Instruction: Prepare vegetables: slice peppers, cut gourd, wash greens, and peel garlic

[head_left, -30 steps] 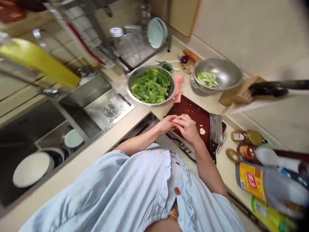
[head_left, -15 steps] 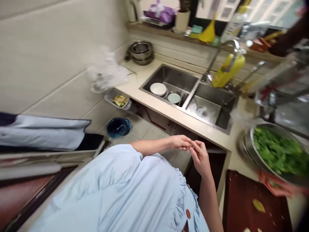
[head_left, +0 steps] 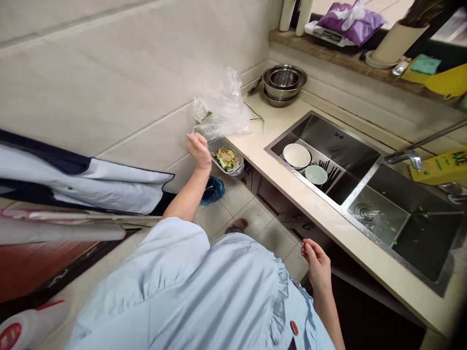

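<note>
My left hand is raised near the tiled wall, its fingers curled together, just left of the scrap container that holds peelings. Whether anything is inside those fingers is too small to tell. Low in front of the counter edge, my right hand has its thumb and fingertips pinched together. What the pinch holds, if anything, cannot be made out. A crumpled clear plastic bag lies on the counter corner just above my left hand.
A double sink holds bowls and dark utensils in its left basin. Steel bowls stack in the corner. A blue-lined bin is on the floor. Purple bag and planter stand on the sill.
My hands have parted: the left moved out left toward the scrap container, the right stays low at the right. The view has turned left, so the greens and cutting board are out of sight.
</note>
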`<state>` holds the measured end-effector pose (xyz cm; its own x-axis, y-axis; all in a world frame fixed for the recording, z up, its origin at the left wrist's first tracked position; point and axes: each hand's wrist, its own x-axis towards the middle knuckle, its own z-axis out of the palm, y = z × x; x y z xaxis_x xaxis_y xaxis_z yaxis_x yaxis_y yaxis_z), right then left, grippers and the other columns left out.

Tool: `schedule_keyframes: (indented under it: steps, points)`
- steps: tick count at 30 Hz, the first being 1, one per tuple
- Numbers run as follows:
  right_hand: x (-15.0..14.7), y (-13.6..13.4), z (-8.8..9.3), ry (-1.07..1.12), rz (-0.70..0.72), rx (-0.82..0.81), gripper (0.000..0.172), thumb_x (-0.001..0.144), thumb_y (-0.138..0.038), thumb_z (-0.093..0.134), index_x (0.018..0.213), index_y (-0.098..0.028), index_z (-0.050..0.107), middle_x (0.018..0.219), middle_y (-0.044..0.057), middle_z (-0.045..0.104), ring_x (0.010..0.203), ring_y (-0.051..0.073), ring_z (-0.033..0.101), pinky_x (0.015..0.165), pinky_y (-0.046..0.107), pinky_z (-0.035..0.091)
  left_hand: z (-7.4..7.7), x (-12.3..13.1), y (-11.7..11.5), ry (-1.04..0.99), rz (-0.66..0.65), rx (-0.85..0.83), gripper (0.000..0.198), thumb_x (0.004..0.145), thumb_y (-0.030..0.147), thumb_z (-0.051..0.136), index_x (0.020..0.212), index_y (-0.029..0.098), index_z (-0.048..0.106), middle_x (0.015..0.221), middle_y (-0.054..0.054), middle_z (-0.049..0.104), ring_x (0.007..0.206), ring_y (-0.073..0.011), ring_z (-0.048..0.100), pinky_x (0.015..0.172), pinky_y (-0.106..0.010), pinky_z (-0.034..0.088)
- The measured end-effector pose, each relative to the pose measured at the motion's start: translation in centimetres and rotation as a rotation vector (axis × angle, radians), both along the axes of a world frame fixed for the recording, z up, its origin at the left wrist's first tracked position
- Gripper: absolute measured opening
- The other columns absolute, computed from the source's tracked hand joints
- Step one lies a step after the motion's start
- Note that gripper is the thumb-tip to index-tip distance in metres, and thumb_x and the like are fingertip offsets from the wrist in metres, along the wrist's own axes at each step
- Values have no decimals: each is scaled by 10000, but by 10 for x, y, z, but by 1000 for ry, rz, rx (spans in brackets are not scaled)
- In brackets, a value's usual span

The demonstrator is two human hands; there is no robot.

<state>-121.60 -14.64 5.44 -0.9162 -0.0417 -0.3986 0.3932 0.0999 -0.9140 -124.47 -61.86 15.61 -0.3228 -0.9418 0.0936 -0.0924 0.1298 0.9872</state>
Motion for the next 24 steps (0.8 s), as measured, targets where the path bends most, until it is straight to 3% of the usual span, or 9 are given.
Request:
schedule_keyframes:
  steps: [1, 3, 5, 8, 11, 15, 19, 22, 24]
  points:
    - [0, -12, -4, -18, -16, 22, 392, 599, -495, 819, 839, -194, 743, 762, 41, 694, 640, 143, 610, 595, 272, 547, -3, -7, -21, -24, 53, -116, 644, 1008, 341, -143, 594, 199, 330, 679, 1, 456, 799, -62, 457, 714, -271, 316]
    - [0, -38, -9, -53, -47, 52, 404, 580, -508, 822, 828, -200, 739, 758, 41, 692, 621, 149, 608, 577, 282, 550, -22, -25, -48, -148, 75, -333, 721, 976, 296, -225, 632, 187, 399, 801, -35, 540, 952, -81, 482, 801, -312, 324]
    - [-2, -62, -9, -91, -46, 64, 406, 576, -515, 823, 825, -205, 739, 758, 39, 686, 609, 149, 604, 573, 287, 551, -55, -44, -61, -312, -76, -419, 683, 1029, 350, -61, 661, 171, 487, 859, -72, 605, 1026, -127, 507, 866, -331, 346]
    - [-5, -89, -1, -128, 2, 87, 410, 587, -517, 822, 835, -200, 746, 774, 48, 690, 630, 153, 609, 603, 291, 556, -102, -59, -73, -443, -348, -390, 415, 1005, 372, 359, 768, 159, 625, 973, -100, 686, 1114, -201, 536, 992, -380, 348]
    - [-4, -100, 5, -142, 3, 121, 403, 600, -513, 816, 853, -208, 749, 800, 55, 697, 649, 166, 618, 621, 305, 563, -128, -55, -92, -504, -500, -449, 300, 964, 273, 406, 1062, 172, 671, 1256, -120, 632, 1291, -233, 460, 1095, -402, 283]
    - [-1, -107, 1, -195, -66, 107, 387, 575, -503, 828, 819, -216, 739, 772, 42, 681, 619, 160, 609, 586, 300, 550, -134, -44, -112, -548, -493, -548, 400, 965, 251, 347, 1245, 144, 612, 1315, -161, 585, 1265, -250, 479, 1088, -392, 306]
    - [2, -123, 3, -241, -59, 58, 413, 556, -477, 837, 812, -173, 725, 717, 28, 660, 594, 132, 575, 555, 266, 499, -128, -42, -120, -783, -673, -660, 438, 891, 289, 490, 1304, 197, 606, 1375, -155, 562, 1257, -326, 478, 1050, -469, 323]
    - [10, -132, 15, -195, -91, 37, 406, 565, -470, 814, 795, -153, 706, 575, -21, 579, 495, 90, 460, 460, 221, 380, -117, -42, -125, -845, -708, -648, 500, 887, 306, 437, 1350, 183, 580, 1119, -157, 710, 1046, -308, 631, 931, -442, 431]
    - [18, -132, 22, -174, -153, 14, 377, 582, -470, 787, 771, -158, 693, 524, -43, 536, 464, 79, 419, 433, 206, 334, -108, -47, -121, -801, -744, -690, 556, 800, 454, 546, 1296, 218, 635, 1034, -134, 742, 959, -351, 669, 854, -471, 479]
